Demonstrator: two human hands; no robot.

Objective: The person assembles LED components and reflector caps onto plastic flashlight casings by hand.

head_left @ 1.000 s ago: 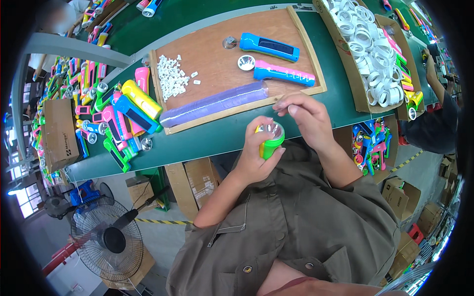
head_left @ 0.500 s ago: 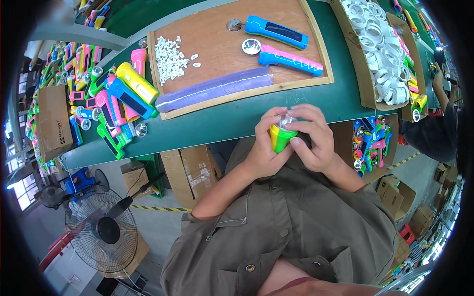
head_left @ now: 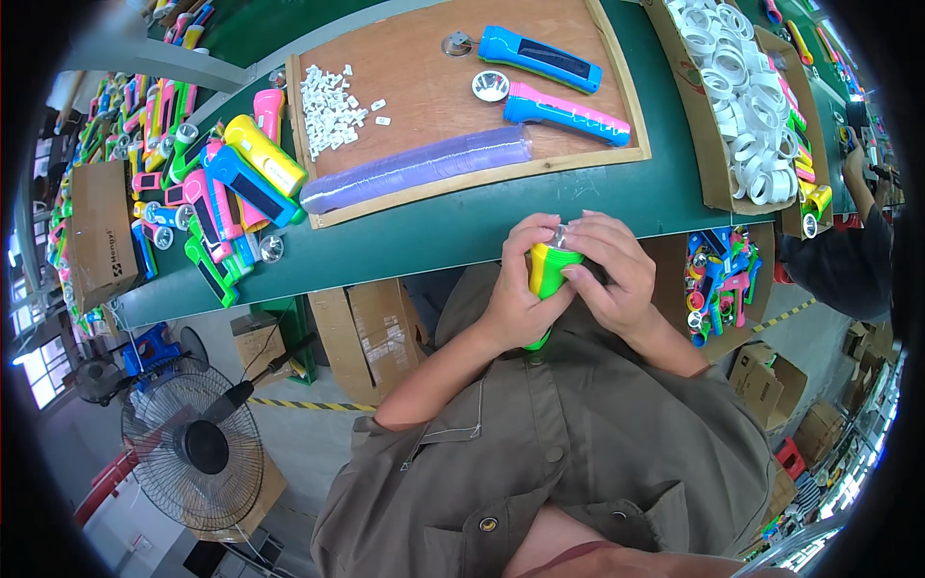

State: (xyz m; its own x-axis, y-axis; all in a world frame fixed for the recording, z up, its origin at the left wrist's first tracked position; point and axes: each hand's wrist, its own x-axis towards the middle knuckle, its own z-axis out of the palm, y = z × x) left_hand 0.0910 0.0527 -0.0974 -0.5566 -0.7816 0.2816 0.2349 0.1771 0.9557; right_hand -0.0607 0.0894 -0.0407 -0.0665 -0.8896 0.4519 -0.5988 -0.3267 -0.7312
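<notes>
Both my hands hold a yellow and green flashlight [head_left: 549, 276] close to my body, just off the table's front edge. My left hand [head_left: 515, 279] is wrapped round its body. My right hand [head_left: 612, 270] closes over the head end, with fingertips on a shiny, clear-looking part [head_left: 559, 234] there. My fingers cover much of that part. A pink and blue flashlight [head_left: 568, 114] and a blue flashlight [head_left: 540, 60] lie on the wooden board [head_left: 424, 91] beyond my hands. Each has a silver reflector cup beside its head.
On the board lie a long roll of purple discs [head_left: 419, 171] and small white pieces [head_left: 332, 111]. Flashlights are piled at left [head_left: 236, 183]. A carton of white rings [head_left: 742, 116] stands at right, and a box of flashlight parts [head_left: 723, 284] sits below. A fan [head_left: 202, 448] stands lower left.
The flashlight has tilted slightly in my hands, and its green lower end now shows below my left hand. My right fingers have closed in further over its head.
</notes>
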